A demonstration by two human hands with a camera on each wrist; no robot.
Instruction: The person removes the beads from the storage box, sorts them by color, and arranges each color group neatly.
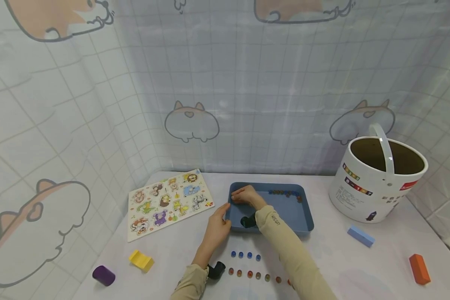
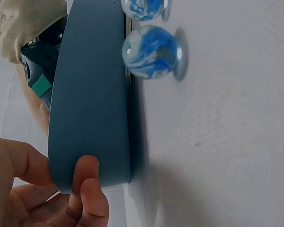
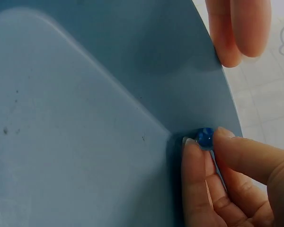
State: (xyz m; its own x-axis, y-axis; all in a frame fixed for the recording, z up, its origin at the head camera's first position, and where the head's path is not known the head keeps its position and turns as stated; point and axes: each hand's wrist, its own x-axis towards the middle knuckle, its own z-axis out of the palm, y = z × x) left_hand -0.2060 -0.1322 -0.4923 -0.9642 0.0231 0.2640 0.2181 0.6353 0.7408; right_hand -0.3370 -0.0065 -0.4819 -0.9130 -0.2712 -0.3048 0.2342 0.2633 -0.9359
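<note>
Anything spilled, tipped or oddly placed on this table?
Nothing looks spilled or damaged. Marbles lie in neat rows on the table in front of the blue tray, more lie along the tray's far edge, and the right hand pinches a blue marble at the tray's corner while the left hand holds the rim.

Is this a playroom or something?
Probably a play table set up at home: an animal peg puzzle, glass marbles in rows by a blue tray, toy blocks, and a cartoon-print curtain behind.
</note>
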